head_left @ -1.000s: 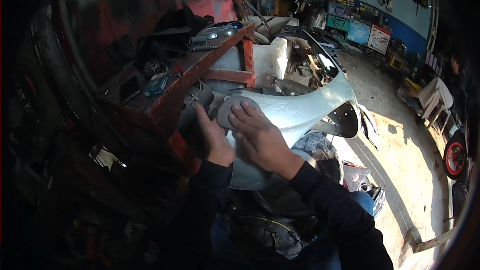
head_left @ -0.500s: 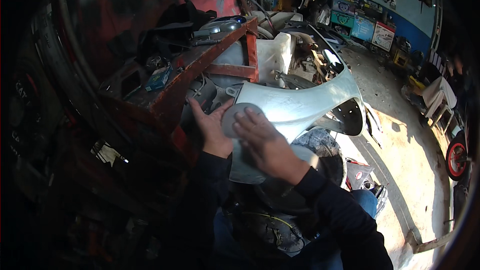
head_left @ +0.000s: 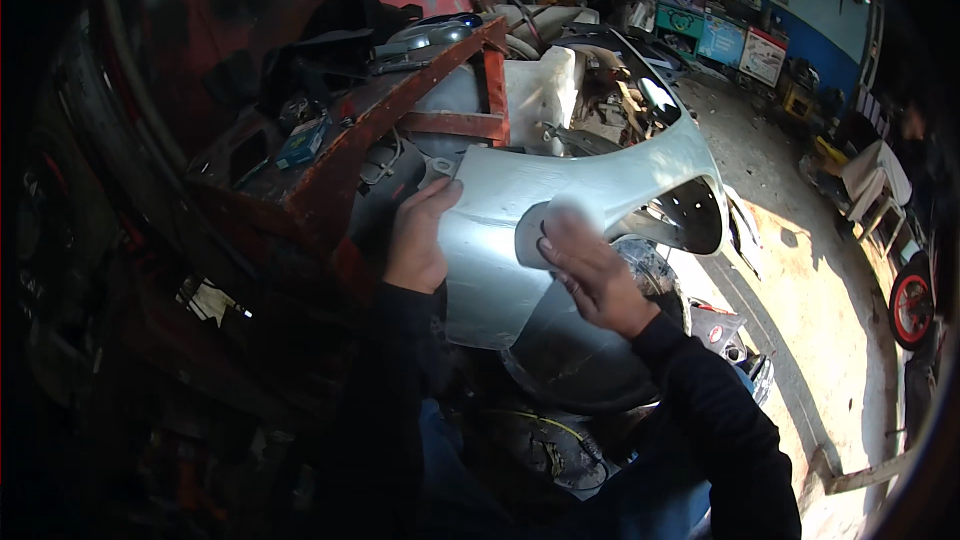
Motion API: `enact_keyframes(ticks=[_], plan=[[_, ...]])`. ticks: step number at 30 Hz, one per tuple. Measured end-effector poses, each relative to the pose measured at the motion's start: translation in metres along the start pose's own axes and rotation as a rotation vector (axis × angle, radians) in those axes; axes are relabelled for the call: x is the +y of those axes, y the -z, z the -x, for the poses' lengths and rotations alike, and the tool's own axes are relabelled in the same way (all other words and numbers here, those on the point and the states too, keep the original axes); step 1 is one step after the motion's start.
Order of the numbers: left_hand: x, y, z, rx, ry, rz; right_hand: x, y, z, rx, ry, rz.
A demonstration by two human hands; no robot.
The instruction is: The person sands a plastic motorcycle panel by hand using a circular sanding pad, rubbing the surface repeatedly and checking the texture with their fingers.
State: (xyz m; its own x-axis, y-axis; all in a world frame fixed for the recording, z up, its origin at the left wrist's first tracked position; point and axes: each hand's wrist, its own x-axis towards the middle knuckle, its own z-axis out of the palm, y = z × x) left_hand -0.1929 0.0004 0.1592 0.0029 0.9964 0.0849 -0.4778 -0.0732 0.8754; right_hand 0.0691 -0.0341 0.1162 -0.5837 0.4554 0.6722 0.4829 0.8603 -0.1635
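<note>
A pale silver-white car fender (head_left: pixel 480 280) with a curved wheel-arch cutout stretches away in front of me. At its near left edge is my left hand (head_left: pixel 418 240), its fingers closed along the rim. My right hand (head_left: pixel 597 278) presses a round grey sanding disc (head_left: pixel 531 240) against the fender's surface, right of the middle. The fingers lie over the disc and hide part of it; motion smears the fingertips. Under the fender's near right side stands a dark round drum or tub (head_left: pixel 590 360), partly covered.
A red-brown wooden bench (head_left: pixel 350 155) at the left carries a small teal box (head_left: pixel 303 143) and other parts. More body parts lie behind the fender. At the right are a cloth-draped stool (head_left: pixel 878 185), a red-rimmed wheel (head_left: pixel 910 306) and a sunlit floor.
My right hand has slid the sanding disc rightward across the fender, away from my left hand. My left hand has gone from spread fingers to closed on the fender's edge.
</note>
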Motion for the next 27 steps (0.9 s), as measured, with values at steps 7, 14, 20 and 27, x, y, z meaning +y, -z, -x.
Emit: enact_keyframes(ticks=[7, 14, 20, 27], plan=[[-0.001, 0.014, -0.017, -0.002, -0.062, -0.052, 0.010, -0.006, 0.018, 0.237, -0.156, 0.005], [0.000, 0.041, -0.032, 0.007, -0.020, -0.100, 0.028, -0.005, 0.031, 0.230, -0.155, -0.048], [0.006, 0.025, -0.026, 0.072, -0.040, -0.193, 0.020, -0.017, 0.020, 0.444, -0.350, -0.069], [0.011, 0.018, -0.020, 0.091, -0.131, -0.266, 0.042, -0.009, 0.017, 0.533, -0.349, -0.030]])
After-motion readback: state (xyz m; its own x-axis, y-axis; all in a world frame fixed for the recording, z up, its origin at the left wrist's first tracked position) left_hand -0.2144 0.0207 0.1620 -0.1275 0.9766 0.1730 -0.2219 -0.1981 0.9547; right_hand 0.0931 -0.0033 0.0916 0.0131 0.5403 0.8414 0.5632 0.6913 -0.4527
